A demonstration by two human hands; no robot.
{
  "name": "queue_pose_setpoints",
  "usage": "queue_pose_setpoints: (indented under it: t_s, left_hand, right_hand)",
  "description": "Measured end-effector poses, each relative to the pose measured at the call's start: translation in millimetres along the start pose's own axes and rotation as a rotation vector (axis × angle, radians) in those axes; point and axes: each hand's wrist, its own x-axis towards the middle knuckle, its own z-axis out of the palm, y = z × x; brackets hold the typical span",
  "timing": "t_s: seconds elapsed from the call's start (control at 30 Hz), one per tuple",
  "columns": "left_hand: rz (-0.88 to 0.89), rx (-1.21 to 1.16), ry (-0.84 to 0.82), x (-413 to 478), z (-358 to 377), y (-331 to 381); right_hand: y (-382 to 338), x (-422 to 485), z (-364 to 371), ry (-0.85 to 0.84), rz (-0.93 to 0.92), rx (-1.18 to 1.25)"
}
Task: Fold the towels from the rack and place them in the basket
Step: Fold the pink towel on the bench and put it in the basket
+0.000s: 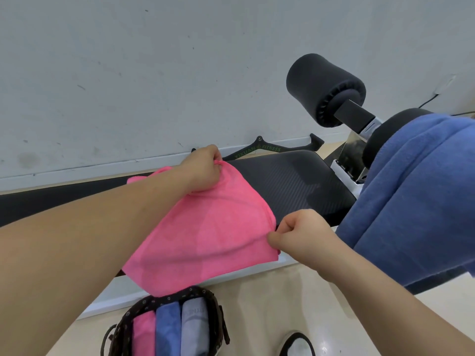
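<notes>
A pink towel (205,235) hangs spread over the black bench pad (293,183) in the middle of the view. My left hand (203,170) pinches its far corner. My right hand (300,235) pinches its near right corner. On the floor below stands a dark patterned basket (218,317) that holds three folded towels upright: pink (144,335), blue (168,330) and pale grey (194,327). A large blue towel (411,201) is draped over the frame at the right.
A black foam roller pad (326,88) sticks up at the upper right. The white wall (154,73) stands close behind the bench. A shoe (298,345) shows on the light floor at the bottom edge.
</notes>
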Motion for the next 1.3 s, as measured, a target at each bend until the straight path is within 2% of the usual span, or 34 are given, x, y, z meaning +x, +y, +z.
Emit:
queue_pose_setpoints:
  t_s: [0.27, 0.4, 0.5, 0.63, 0.87, 1.03, 1.3]
  left_hand:
    - [-0.006, 0.033, 0.019, 7.1, 13.3, -2.8]
    - [0.023, 0.017, 0.034, 9.4, 11.9, -0.7]
    - [0.034, -0.01, 0.045, 8.8, 8.2, -0.3]
    - [0.02, -0.057, 0.083, 5.7, 2.4, -0.9]
    - [0.028, -0.084, 0.088, -2.4, 3.8, -2.7]
    - [0.046, -0.09, 0.129, -1.1, 4.4, -3.5]
    - [0.085, -0.031, 0.193, -4.7, -13.5, -0.5]
  right_hand:
    - [6.0, 10.2, -1.6, -0.048, 0.07, 0.433]
    - [6.3, 15.4, 0.8, 0.027, 0.071, 0.379]
    - [1.4, 13.0, 4.7, 0.071, 0.046, 0.236]
    - [1.0, 8.5, 12.6, 0.051, 0.068, 0.148]
    - [7.5, 8.4, 17.8, -0.002, 0.14, 0.297]
    - [2.0, 6.9, 14.4, -0.048, 0.193, 0.514]
    - [-1.8, 15.6, 5.7, 0.074, 0.186, 0.494]
